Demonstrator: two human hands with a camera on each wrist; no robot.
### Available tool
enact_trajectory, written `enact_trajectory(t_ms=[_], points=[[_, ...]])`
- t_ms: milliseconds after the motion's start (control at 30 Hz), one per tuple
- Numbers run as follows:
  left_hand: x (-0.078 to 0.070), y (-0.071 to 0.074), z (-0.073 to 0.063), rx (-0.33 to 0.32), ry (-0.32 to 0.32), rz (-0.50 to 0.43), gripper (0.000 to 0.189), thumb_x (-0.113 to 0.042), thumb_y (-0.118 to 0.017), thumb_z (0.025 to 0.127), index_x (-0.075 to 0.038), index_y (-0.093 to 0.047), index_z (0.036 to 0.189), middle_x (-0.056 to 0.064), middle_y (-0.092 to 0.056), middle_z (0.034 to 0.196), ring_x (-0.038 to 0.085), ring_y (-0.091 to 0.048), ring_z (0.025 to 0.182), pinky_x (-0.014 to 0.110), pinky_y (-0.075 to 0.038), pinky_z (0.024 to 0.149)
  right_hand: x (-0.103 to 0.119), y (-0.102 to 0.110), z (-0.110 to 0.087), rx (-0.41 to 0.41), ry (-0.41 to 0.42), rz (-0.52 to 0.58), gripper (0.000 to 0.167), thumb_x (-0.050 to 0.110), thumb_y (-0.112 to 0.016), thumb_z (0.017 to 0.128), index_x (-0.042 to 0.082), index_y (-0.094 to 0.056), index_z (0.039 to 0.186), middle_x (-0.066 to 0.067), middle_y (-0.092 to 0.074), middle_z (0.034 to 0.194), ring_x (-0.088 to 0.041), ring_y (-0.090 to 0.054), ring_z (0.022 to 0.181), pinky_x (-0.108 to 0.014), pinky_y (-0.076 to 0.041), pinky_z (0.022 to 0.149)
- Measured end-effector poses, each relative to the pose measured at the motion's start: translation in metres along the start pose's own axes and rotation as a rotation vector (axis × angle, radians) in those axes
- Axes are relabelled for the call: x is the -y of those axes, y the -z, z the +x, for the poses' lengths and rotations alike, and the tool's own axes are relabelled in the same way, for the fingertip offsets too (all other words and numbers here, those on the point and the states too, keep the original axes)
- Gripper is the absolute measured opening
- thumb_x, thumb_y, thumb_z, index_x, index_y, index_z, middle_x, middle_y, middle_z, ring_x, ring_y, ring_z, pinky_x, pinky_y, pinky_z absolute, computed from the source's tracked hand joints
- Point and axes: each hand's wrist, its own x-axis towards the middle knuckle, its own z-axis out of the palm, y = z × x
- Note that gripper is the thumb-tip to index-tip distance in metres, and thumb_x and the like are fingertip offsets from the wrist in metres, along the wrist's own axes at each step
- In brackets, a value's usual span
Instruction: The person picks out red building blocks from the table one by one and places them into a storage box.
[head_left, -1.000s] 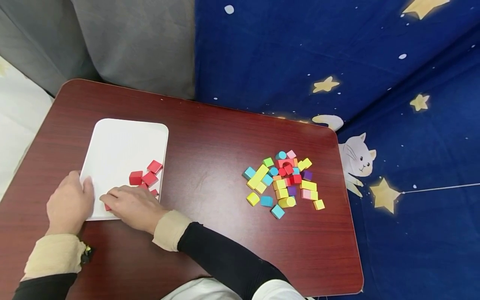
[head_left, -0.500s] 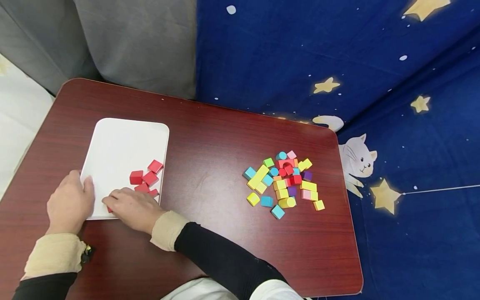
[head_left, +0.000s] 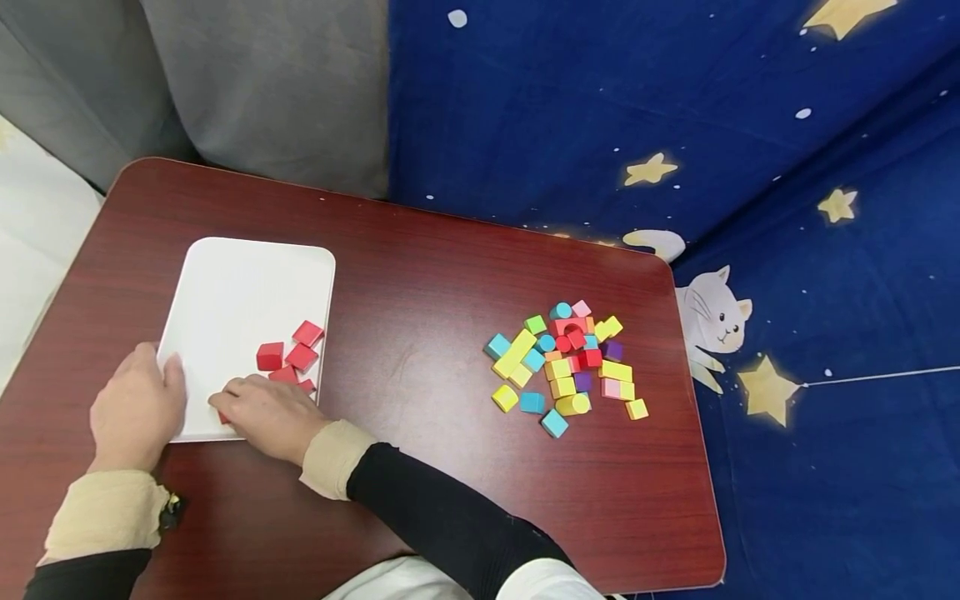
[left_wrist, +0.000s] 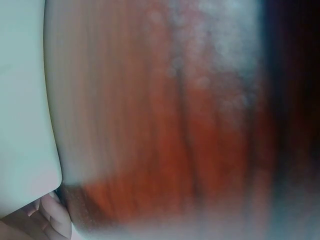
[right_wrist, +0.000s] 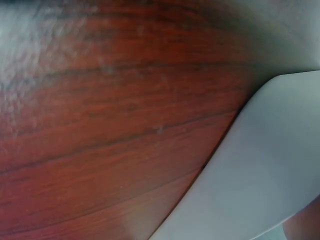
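A white tray (head_left: 240, 283) lies at the left of the table with several red blocks (head_left: 302, 357) near its right side. My left hand (head_left: 138, 408) grips the tray's lower left edge, its thumb over the rim; in the left wrist view its fingers (left_wrist: 56, 216) show at the tray's corner. Over the tray's lower part, my right hand (head_left: 272, 417) pinches a red block (head_left: 224, 417), mostly hidden by the fingers. The right wrist view shows the tray's outer wall (right_wrist: 260, 160) and just a sliver of that hand.
A loose pile of coloured blocks (head_left: 562, 367), yellow, blue, red, purple, pink and green, lies on the right half of the brown table (head_left: 420, 333). Grey and starry blue curtains (head_left: 525, 108) hang behind the far edge.
My right hand has shifted slightly to the right along the tray with the red block. A red block beside its knuckles shows more fully than a second ago. The left hand stays put.
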Motion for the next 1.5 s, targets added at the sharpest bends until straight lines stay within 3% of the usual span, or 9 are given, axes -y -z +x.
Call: enact_trajectory(t_ms=[267,500,800,1067,1333,1500], points=[[-0.003,-0.004,0.002,-0.033,-0.021,-0.005,0.048,-0.024,-0.037,0.107,0.018,-0.042,0.128,0.042,-0.051,0.111,0.066,-0.054,0.088,0.067,-0.040,0.061,-0.003,0.001,0.001,0.019,-0.018,-0.003,0.017,0.028,-0.056,0.103,0.034,-0.066,0.116,0.017,-0.063,0.102,0.001,-0.058,0.089,-0.012,-0.046,0.066],[-0.004,-0.004,0.002,-0.016,-0.011,0.004,0.049,-0.025,-0.037,0.107,0.018,-0.040,0.130,0.042,-0.050,0.112,0.066,-0.054,0.090,0.067,-0.041,0.062,-0.005,0.002,0.002,0.043,-0.010,-0.003,0.014,0.025,-0.057,0.102,0.033,-0.065,0.111,0.016,-0.062,0.100,0.001,-0.057,0.087,-0.012,-0.045,0.066],[-0.003,0.000,0.000,0.011,-0.006,0.024,0.048,-0.024,-0.037,0.107,0.019,-0.039,0.128,0.042,-0.049,0.110,0.066,-0.053,0.089,0.067,-0.040,0.060,-0.005,0.001,0.004,0.076,0.012,0.010,0.013,0.025,-0.058,0.102,0.034,-0.063,0.112,0.019,-0.064,0.107,0.002,-0.060,0.096,-0.013,-0.047,0.071],[0.000,0.000,0.001,-0.012,-0.032,0.017,0.044,-0.023,-0.038,0.107,0.018,-0.042,0.121,0.042,-0.049,0.106,0.068,-0.052,0.085,0.067,-0.038,0.059,-0.010,0.001,-0.002,0.046,0.041,0.046,0.031,0.029,-0.056,0.103,0.031,-0.060,0.134,0.020,-0.063,0.131,0.003,-0.059,0.121,-0.010,-0.047,0.091],[0.001,0.000,0.001,0.025,-0.018,0.035,0.046,-0.023,-0.038,0.107,0.019,-0.039,0.126,0.042,-0.048,0.110,0.067,-0.052,0.091,0.067,-0.040,0.062,-0.017,0.006,-0.013,0.017,0.040,0.110,0.031,0.033,-0.055,0.104,0.031,-0.060,0.134,0.019,-0.062,0.133,0.004,-0.055,0.127,-0.007,-0.042,0.099],[0.001,0.001,0.003,0.038,-0.020,0.043,0.045,-0.024,-0.038,0.107,0.019,-0.040,0.121,0.041,-0.049,0.104,0.066,-0.052,0.086,0.064,-0.039,0.059,-0.022,0.008,-0.032,-0.111,-0.002,0.144,0.032,0.035,-0.056,0.103,0.029,-0.064,0.133,0.017,-0.065,0.130,0.003,-0.056,0.126,-0.008,-0.038,0.105]])
